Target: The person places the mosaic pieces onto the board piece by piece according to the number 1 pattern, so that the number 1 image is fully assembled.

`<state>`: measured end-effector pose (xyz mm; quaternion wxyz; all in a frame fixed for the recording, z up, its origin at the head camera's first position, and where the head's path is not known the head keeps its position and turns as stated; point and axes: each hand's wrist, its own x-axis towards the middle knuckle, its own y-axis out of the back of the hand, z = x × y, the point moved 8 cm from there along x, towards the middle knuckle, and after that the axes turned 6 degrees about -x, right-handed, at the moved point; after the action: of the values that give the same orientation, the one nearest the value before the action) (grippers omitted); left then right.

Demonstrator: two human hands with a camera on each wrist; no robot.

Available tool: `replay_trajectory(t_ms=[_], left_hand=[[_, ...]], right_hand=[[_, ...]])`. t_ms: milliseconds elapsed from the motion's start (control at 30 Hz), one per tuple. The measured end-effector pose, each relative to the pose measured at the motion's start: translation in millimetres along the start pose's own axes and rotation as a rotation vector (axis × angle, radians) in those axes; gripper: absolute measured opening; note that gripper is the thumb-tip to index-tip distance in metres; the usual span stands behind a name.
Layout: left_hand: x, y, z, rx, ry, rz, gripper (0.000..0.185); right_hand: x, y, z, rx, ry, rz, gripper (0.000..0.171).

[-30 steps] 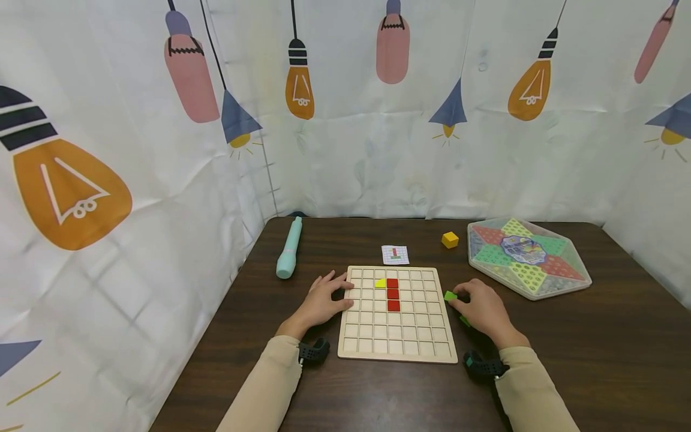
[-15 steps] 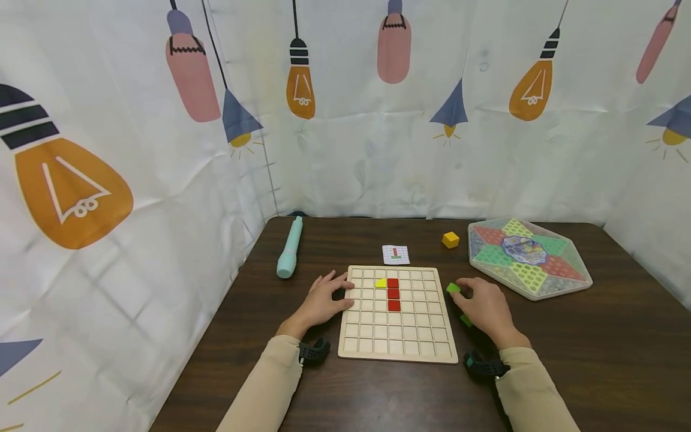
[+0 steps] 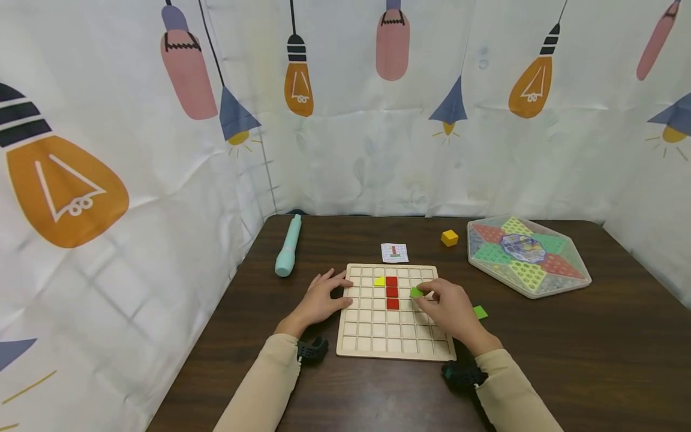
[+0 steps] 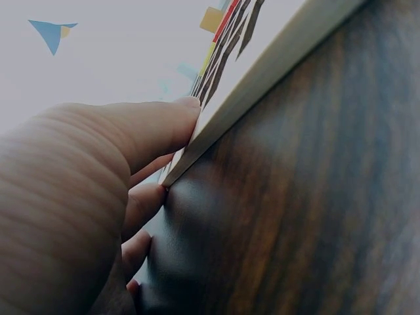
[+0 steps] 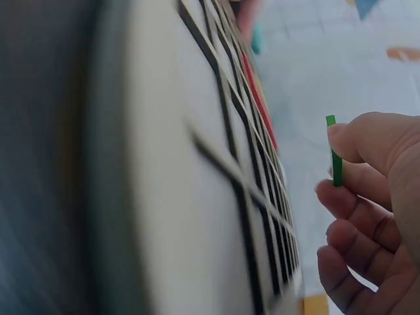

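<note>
From the head view, I am holding my right hand (image 3: 450, 312) over the wooden grid board (image 3: 394, 345), pinching a green tile (image 3: 416, 292) just right of the three red tiles (image 3: 392, 292), while my left hand (image 3: 320, 300) is resting with fingers spread flat on the board's left edge. A second green tile (image 3: 480, 312) is lying on the tabletop (image 3: 540, 360) just right of the board. In the left wrist view, my thumb (image 4: 151, 128) is pressing the board's rim. In the right wrist view, the green tile (image 5: 335, 152) is showing edge-on, thin and flat, gripped between thumb and fingertips above the cells. Being so thin, I judge it could tilt and catch on a cell wall.
</note>
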<state>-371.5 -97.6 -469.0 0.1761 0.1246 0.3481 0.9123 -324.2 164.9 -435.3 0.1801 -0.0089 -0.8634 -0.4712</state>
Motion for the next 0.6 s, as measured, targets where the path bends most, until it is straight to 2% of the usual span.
replay_trajectory(t_ms=[300, 600], left_hand=[[0.4, -0.5, 0.2, 0.017, -0.001, -0.013, 0.039], [-0.7, 1.1, -0.5, 0.014, -0.001, -0.004, 0.038]], right_hand=[[-7.5, -23.7, -39.9, -0.022, 0.061, -0.042, 0.025], [-13.5, -41.7, -61.8, -0.046, 0.15, -0.072, 0.019]])
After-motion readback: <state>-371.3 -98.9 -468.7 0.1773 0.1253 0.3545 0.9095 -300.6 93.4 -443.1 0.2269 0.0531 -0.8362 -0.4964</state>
